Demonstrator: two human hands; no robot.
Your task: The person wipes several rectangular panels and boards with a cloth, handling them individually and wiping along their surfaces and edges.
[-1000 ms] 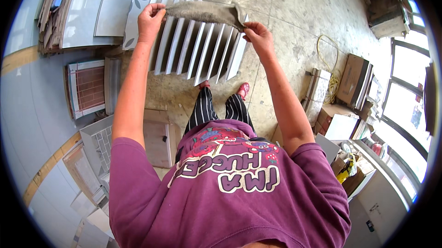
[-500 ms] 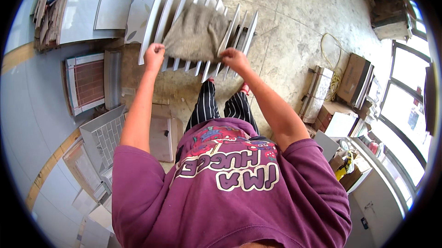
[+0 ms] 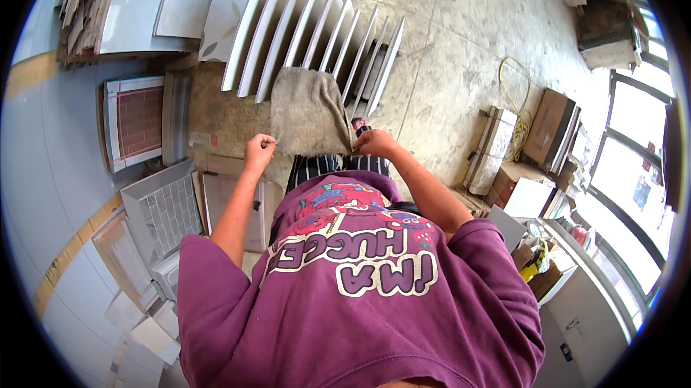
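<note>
Cloth, a coarse grey-brown rag, now hangs low over the near ends of the white tiles standing on edge at twelve o'clock; half a second ago it lay higher across them, and a second ago it was stretched along their tops. Left hand is fisted on the rag's lower left corner, right hand pinches the lower right corner. Both have drawn back toward the purple-shirted body. Boxed tile samples lie at nine o'clock.
</note>
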